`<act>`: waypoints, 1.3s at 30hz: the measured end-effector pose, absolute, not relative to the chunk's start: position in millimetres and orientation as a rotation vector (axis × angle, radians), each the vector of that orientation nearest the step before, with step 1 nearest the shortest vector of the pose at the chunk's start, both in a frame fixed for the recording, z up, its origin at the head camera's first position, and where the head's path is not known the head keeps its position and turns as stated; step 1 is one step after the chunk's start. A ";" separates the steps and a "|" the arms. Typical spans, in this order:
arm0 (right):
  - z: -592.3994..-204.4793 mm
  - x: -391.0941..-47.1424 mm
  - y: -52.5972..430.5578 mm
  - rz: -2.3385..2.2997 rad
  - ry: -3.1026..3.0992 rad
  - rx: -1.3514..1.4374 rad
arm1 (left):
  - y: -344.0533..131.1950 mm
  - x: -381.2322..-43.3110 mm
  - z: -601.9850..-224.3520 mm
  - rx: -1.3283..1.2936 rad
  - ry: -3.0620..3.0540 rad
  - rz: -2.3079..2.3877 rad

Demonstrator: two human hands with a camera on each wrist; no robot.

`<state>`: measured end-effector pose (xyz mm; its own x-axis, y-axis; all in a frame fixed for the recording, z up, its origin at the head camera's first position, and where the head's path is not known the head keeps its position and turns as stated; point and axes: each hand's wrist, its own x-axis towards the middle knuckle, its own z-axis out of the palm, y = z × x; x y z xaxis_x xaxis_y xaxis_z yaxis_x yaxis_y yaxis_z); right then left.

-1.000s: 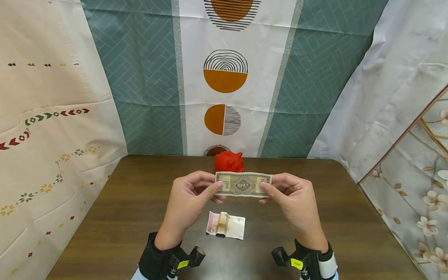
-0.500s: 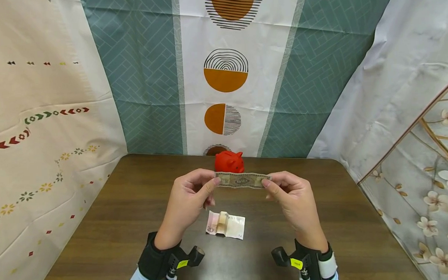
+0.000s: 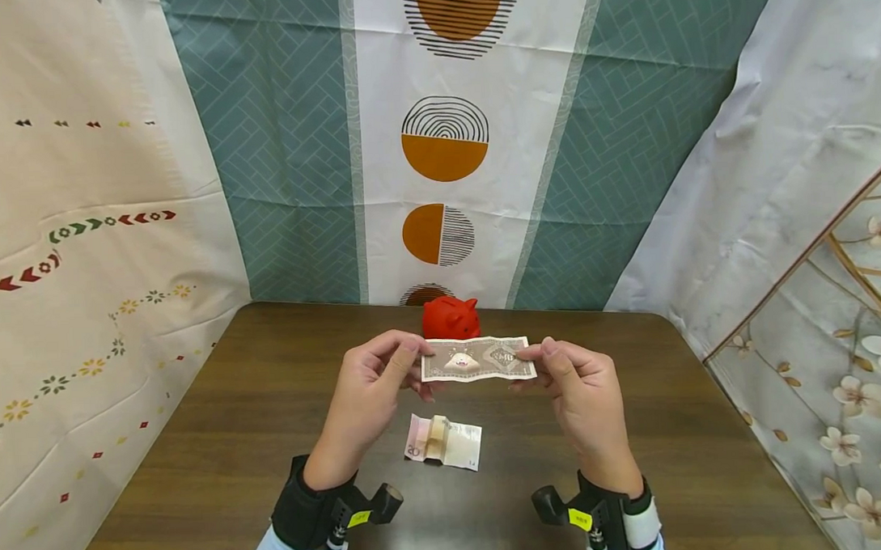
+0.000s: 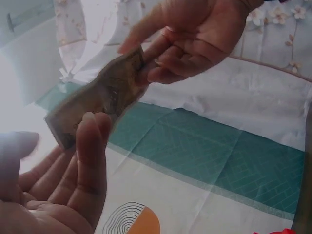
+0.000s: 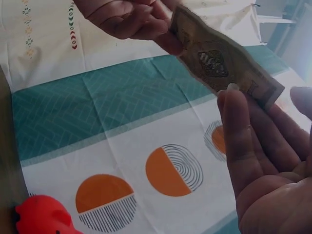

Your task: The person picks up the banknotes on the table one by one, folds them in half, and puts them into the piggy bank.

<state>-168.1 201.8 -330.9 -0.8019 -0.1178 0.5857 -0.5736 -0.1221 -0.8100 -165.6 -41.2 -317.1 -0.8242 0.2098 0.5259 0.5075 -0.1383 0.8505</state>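
A small grey-brown banknote [image 3: 478, 359] with a pale rim is stretched between my two hands above the table, its printed face toward the head camera. My left hand [image 3: 377, 382] holds its left end, index finger in front and other fingers behind, thumb off the paper in the left wrist view. On the right end, my right hand [image 3: 585, 391] grips it likewise between the fingers, with the thumb [image 5: 300, 100] lifted clear. Below lies a creased pinkish banknote [image 3: 461, 446] marked 20. Behind the held note sits a red piggy bank [image 3: 451, 317], its lower part hidden.
The brown wooden table [image 3: 270, 410] ends at a hanging cloth [image 3: 283, 151] with teal bands and orange circles. Patterned cloths also hang at the left and right. Each wrist wears a black strap with a camera [image 3: 386, 503].
The held banknote has tipped over, going from one printed face through a narrow edge-on view to its other face. Both thumbs have come off the paper. The note on the table stays put.
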 end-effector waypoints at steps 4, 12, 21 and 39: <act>-334.3 -169.0 202.2 1.876 -1.938 0.637 | -42.0 -164.5 -316.9 -0.815 -1.912 -2.047; -329.9 -167.7 198.6 1.883 -1.951 0.646 | -41.6 -163.4 -316.2 -0.769 -1.878 -1.957; -335.3 -169.7 200.9 1.894 -1.999 0.551 | -43.3 -162.2 -315.7 -0.705 -1.915 -1.876; -326.0 -164.3 194.8 1.901 -1.973 0.695 | -43.2 -161.8 -314.3 -0.754 -1.881 -1.881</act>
